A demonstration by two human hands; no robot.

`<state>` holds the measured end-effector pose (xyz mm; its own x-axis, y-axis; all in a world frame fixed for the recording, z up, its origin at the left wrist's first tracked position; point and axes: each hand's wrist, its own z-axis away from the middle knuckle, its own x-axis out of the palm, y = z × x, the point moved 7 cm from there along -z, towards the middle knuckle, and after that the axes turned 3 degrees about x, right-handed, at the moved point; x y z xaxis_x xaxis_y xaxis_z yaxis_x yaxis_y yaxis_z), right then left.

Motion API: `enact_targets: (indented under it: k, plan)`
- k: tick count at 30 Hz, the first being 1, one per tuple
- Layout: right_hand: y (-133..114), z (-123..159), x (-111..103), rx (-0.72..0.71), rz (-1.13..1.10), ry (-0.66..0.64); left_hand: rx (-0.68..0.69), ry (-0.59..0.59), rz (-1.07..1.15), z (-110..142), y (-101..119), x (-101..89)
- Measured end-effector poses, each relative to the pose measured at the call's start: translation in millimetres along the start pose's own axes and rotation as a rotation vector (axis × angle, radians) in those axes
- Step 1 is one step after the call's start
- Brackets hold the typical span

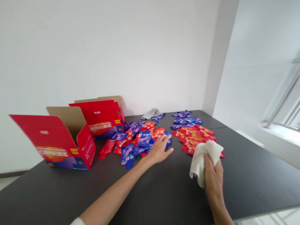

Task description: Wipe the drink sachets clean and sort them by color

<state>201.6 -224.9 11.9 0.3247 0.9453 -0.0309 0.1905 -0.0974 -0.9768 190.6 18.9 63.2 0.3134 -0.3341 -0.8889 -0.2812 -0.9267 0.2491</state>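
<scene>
In the head view my right hand [212,173] is closed around a white cloth [203,159], held over the near end of the red sachets [193,137] laid in overlapping rows. My left hand [160,149] is stretched out with its fingers apart, at the right edge of a mixed heap of blue and red sachets. One blue sachet [127,153] lies at the front of that heap. Whether my left fingertips touch a sachet, I cannot tell. Behind the red rows lie several blue sachets [185,120].
Two red printed cartons, a near one [50,134] and a far one [96,115], stand on the left with flaps up. A grey cloth [152,113] lies at the back of the dark table [168,193]. A white wall [140,47] rises behind.
</scene>
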Motion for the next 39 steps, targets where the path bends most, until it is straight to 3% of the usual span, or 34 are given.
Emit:
enact_targets:
  k: [2, 5, 9, 13, 17, 19, 22, 24, 29, 32, 34, 39]
  plan:
    - [1.0, -1.4, -13.2, -0.009, -0.061, 0.125, 0.102, -0.133, 0.019, -26.8, 21.5, 34.6]
    - [0.1, -2.1, -16.3, -0.042, -0.079, 0.151, 0.174, -0.245, 0.009, -56.6, 43.9, 77.5]
    - [2.4, -3.2, -10.3, 0.011, -0.124, 0.104, 0.193, -0.218, -0.057, -79.3, 57.4, 99.0]
    - [-1.2, -3.4, -9.4, 0.032, -0.12, 0.08, 0.201, -0.174, -0.159, -78.5, 56.9, 86.5]
    - [-14.3, 1.7, -5.3, -0.065, -0.018, 0.04, 0.228, -0.172, -0.253, -42.5, 49.6, 59.2]
    - [-21.1, 9.7, 13.2, -0.147, 0.138, -0.129, 0.295, -0.189, -0.276, -11.3, 49.3, 47.6]
    - [-24.8, 34.1, 55.9, -0.31, 0.539, -0.518, 0.43, -0.219, -0.321, 38.4, 51.2, 36.9]
    - [-27.0, 49.1, 75.4, -0.433, 0.775, -0.681, 0.529, -0.199, -0.376, 64.5, 53.7, 32.2]
    - [-37.6, 50.3, 83.7, -0.483, 1.116, -0.638, 0.568, -0.152, -0.413, 85.0, 50.8, 27.7]
    - [-39.4, 63.5, 94.3, -0.581, 1.099, -0.82, 0.6, -0.13, -0.412, 84.4, 53.0, 27.4]
    - [-38.9, 62.8, 97.4, -0.607, 1.095, -0.848, 0.608, -0.119, -0.413, 85.2, 55.7, 26.8]
    - [-23.7, 8.0, 76.8, -0.299, 1.201, -0.585, 0.517, -0.032, -0.441, 87.8, 50.9, 9.3]
